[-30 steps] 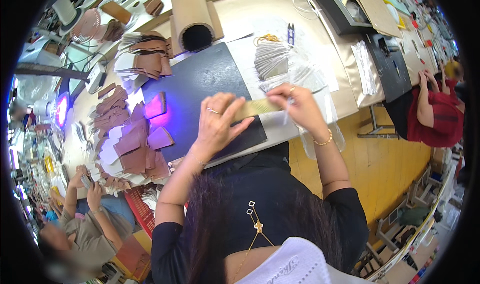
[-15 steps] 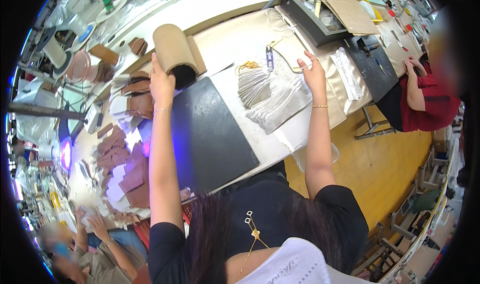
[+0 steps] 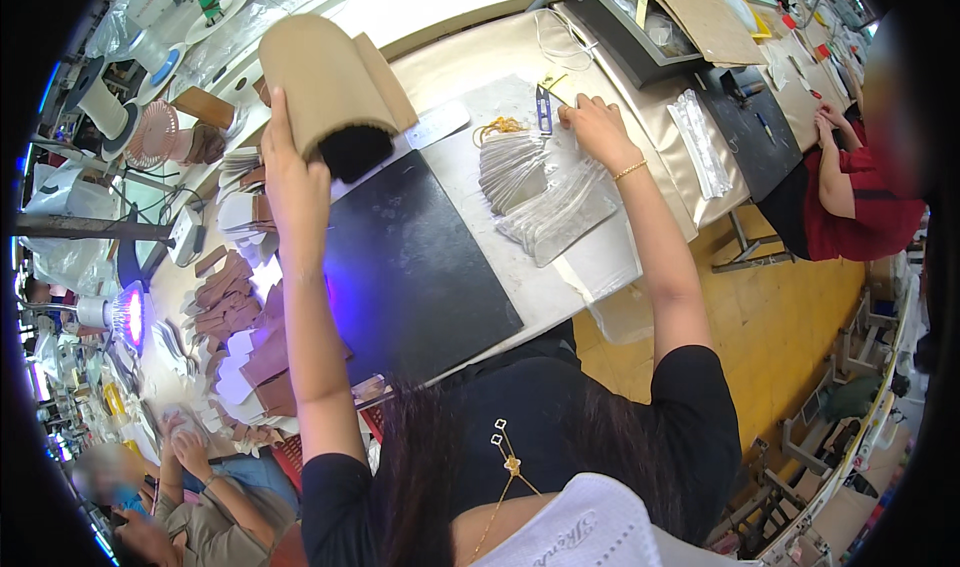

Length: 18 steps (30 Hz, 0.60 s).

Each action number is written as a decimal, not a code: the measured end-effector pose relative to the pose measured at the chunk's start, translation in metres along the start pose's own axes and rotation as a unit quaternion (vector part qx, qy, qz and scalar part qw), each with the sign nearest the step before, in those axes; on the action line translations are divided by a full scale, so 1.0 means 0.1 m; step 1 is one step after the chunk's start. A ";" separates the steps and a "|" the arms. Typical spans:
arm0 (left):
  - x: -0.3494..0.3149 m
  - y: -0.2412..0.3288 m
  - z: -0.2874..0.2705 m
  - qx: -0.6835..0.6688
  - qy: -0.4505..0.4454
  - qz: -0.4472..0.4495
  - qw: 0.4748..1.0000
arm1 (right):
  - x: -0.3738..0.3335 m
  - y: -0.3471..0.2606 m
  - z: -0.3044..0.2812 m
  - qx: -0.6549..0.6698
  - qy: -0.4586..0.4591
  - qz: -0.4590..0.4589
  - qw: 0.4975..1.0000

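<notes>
My left hand (image 3: 296, 182) grips the lower left edge of a tan, tube-shaped piece (image 3: 320, 67) with a black inside, tilted above the table's back left. A black mat (image 3: 420, 257) lies below it. Over the middle of the table, my right hand (image 3: 600, 135) has its fingers bent and drawn together; what they pinch, if anything, is hidden. Just beyond those fingertips shows a small yellow-edged piece (image 3: 557, 85). Blue-handled thread snips (image 3: 543, 110) lie beside them. Nearer me is a fanned stack of thin grey-white strips (image 3: 515, 172), partly under clear plastic.
Brown and white cut pieces (image 3: 225, 307) pile up at left, near a lit purple lamp (image 3: 128, 312). Thread spools (image 3: 105, 97) stand far left. A black open box (image 3: 640, 37) sits back right. Co-workers' hands show at right (image 3: 830, 122) and lower left (image 3: 185, 442).
My left hand and the tan tube-shaped piece have moved left and away, uncovering a whitish flat piece. My right hand has moved left and down, its fingers going from spread to bent.
</notes>
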<state>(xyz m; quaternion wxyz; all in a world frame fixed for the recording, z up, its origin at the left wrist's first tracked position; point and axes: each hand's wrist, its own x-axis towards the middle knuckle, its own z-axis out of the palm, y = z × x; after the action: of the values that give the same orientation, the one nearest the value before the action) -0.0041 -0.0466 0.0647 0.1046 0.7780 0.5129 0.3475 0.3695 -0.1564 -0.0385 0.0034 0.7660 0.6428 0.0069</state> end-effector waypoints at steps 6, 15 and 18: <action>-1.01 0.24 -0.42 -0.008 -0.032 0.023 0.999 | 0.07 0.01 -0.02 -0.011 0.014 -0.019 1.000; -2.12 0.30 -0.47 -0.012 -0.156 -0.041 0.987 | -0.67 1.25 0.21 0.032 0.232 0.327 0.916; -2.25 0.28 -0.44 -0.044 -0.166 -0.069 0.983 | -0.91 1.80 0.36 0.026 0.161 0.440 0.883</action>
<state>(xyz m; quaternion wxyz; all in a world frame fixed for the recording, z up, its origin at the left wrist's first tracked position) -0.0647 -0.2635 0.0148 0.2461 0.7825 0.5249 0.2272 0.5317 -0.2770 -0.0721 -0.1239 0.9581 0.2314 0.1144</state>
